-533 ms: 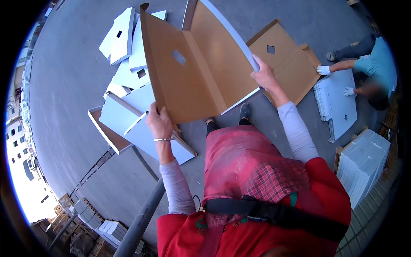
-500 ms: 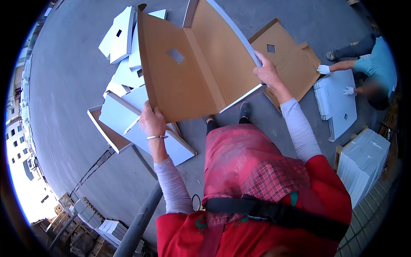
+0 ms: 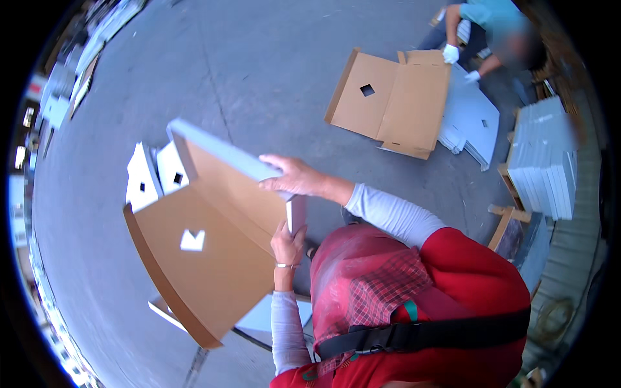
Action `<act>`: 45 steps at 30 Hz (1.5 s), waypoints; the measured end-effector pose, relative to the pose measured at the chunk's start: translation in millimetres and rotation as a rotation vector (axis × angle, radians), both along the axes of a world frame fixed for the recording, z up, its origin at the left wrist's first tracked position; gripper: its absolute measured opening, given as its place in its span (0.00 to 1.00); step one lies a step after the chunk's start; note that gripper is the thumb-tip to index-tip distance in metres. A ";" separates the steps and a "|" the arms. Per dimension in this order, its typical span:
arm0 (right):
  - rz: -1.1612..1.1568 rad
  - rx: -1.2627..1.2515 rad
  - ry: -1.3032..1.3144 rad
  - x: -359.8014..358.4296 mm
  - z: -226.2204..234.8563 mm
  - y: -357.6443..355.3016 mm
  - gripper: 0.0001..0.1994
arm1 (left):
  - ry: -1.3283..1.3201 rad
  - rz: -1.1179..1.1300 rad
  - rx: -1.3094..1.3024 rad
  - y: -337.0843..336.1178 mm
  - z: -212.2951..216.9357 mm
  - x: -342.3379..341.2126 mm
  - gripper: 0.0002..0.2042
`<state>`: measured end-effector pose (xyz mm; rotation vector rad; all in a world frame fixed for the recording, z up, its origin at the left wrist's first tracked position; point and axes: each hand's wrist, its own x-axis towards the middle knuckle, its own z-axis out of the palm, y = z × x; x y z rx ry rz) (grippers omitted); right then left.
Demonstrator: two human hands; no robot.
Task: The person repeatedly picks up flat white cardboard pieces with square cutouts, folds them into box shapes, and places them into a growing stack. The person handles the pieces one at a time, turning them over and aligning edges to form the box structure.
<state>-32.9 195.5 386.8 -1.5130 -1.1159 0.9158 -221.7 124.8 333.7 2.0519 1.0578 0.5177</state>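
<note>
A large cardboard box (image 3: 239, 278), brown inside and white outside, hangs partly folded in front of me, its flat panel pierced by a cut-out. My right hand (image 3: 294, 176) grips the box's white side wall at the upper edge, thumb on one face and fingers on the other. Close below it, my left hand (image 3: 288, 246) is closed on the white end flap at the near corner. Under and behind the box lie white folded boxes (image 3: 141, 176) on the ground, mostly covered by it.
At the upper right a co-worker (image 3: 498, 26) in white gloves bends over an open brown cardboard box (image 3: 420, 97) and a stack of flat white cardboard (image 3: 475, 123). A wrapped white stack (image 3: 543, 161) stands on a pallet at the right.
The box has swung left and lower as my view turned. My right hand has come left along it, close to my left hand. The co-worker now touches the open brown box.
</note>
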 end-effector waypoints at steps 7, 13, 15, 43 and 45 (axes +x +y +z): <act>0.156 0.104 -0.479 21.7 6.7 -66.1 0.43 | -0.785 0.471 -0.255 98.8 33.5 55.9 0.06; -0.060 0.051 -0.843 30.7 6.2 -93.4 0.41 | -0.805 0.655 -0.140 80.2 103.2 141.3 0.10; -0.108 0.100 -0.761 46.1 3.2 -82.4 0.36 | -0.835 0.609 -0.118 72.0 117.5 160.1 0.13; 0.384 0.145 -0.646 74.6 50.6 -181.1 0.17 | -1.411 -0.130 -0.999 -30.4 95.0 66.0 0.16; 0.377 0.134 -0.636 80.7 51.2 -190.6 0.17 | -1.381 -0.148 -0.973 -33.8 89.9 70.1 0.17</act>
